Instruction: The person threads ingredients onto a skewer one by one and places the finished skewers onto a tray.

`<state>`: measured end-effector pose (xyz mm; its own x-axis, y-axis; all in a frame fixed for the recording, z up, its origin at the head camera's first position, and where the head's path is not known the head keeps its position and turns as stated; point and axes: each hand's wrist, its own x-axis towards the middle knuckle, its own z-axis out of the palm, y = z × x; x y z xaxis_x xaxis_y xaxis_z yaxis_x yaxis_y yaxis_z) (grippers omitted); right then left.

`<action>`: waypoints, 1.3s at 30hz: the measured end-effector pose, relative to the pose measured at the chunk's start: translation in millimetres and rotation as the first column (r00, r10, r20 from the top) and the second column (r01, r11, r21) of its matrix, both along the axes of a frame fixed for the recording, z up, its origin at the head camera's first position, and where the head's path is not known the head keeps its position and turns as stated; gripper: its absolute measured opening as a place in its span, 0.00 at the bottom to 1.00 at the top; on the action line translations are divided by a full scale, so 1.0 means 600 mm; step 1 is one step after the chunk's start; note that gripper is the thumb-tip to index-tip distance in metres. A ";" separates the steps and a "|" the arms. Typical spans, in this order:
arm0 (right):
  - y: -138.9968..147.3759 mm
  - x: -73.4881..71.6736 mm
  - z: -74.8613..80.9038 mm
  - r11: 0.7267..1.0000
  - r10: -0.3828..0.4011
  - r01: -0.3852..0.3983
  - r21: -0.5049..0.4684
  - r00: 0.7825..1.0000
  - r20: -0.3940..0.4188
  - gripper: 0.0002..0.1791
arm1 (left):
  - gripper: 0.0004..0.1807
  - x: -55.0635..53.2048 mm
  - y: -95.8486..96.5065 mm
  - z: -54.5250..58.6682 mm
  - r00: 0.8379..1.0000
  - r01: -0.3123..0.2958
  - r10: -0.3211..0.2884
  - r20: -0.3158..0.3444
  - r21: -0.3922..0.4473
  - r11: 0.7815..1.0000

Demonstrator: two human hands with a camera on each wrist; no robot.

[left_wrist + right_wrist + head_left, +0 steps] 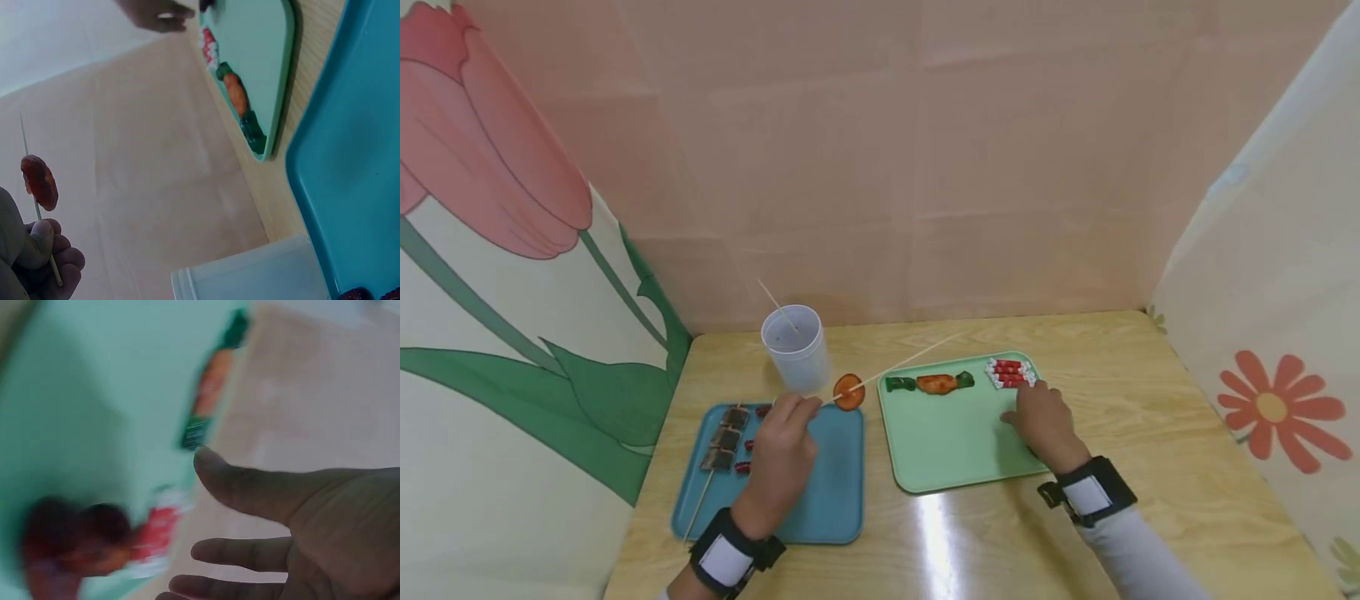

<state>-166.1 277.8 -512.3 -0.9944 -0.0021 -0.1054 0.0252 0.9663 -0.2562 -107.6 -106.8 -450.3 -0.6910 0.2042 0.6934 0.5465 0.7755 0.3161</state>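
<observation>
Orange-brown slice (849, 392) on skewer (910, 359), just beyond left fingers (71, 257)

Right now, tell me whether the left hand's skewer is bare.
No, one round reddish piece sits on the skewer the left hand holds.

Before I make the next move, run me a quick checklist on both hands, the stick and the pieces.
1. Left hand grips the skewer: ok.
2. Round slice threaded on the skewer: ok.
3. Skewer's far end bare, with room for another piece: ok.
4. Right hand holding a piece: not ok; thumb and fingers are apart, nothing between them.
5. Dark red pieces on the green tray, exact shape: cannot tell; blurred.
</observation>
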 end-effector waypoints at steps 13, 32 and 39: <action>0.039 0.002 -0.073 0.999 0.043 -0.040 0.026 0.990 -0.136 0.04 | 0.17 0.001 -0.002 -0.009 1.000 -0.001 0.001 0.002 0.008 1.000; -0.039 -0.016 0.119 0.226 0.080 -0.116 -0.967 0.992 -0.100 0.25 | 0.17 0.001 0.000 -0.012 0.999 0.010 -0.009 0.048 -0.021 1.000; -0.071 -0.007 0.158 -0.076 0.134 -0.187 -0.979 0.971 -0.196 0.23 | 0.16 0.002 0.006 -0.014 1.000 0.006 -0.005 0.030 -0.021 1.000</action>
<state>-170.4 234.9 -417.6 -0.9502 -0.2372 0.2022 -0.1191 -0.3230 -0.9389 -106.1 -103.5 -459.0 -0.7106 0.2222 0.6676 0.5409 0.7793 0.3164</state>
